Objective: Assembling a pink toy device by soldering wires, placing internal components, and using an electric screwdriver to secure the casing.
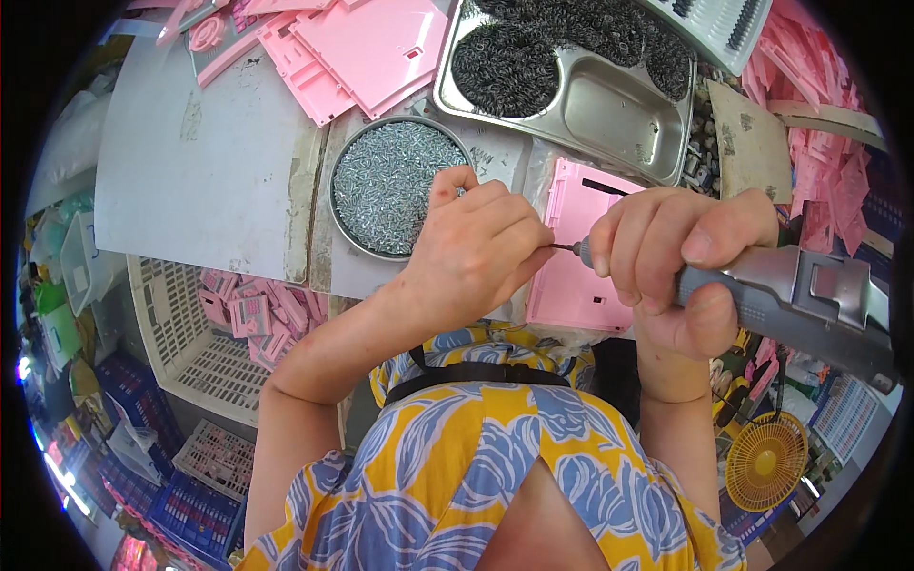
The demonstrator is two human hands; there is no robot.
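Observation:
My right hand (666, 252) is wrapped round a grey electric screwdriver (800, 300), held nearly level with its thin bit pointing left. At the tip of that bit, my left hand (481, 233) is closed in a pinch; whatever lies between its fingertips is too small and hidden to make out. Below both hands lies a flat pink plastic panel (581, 295) with slots in it. Beside my left hand stands a round metal dish (336, 195) full of small silvery screws (390, 176).
A steel compartment tray (609, 114) holds many dark springs (505, 71) at the back. Pink plastic panels (371, 52) lie at the far left, with more pink parts (819, 133) at the right. A cream crate (181, 314) of pink pieces sits lower left, a yellow basket (766, 462) lower right.

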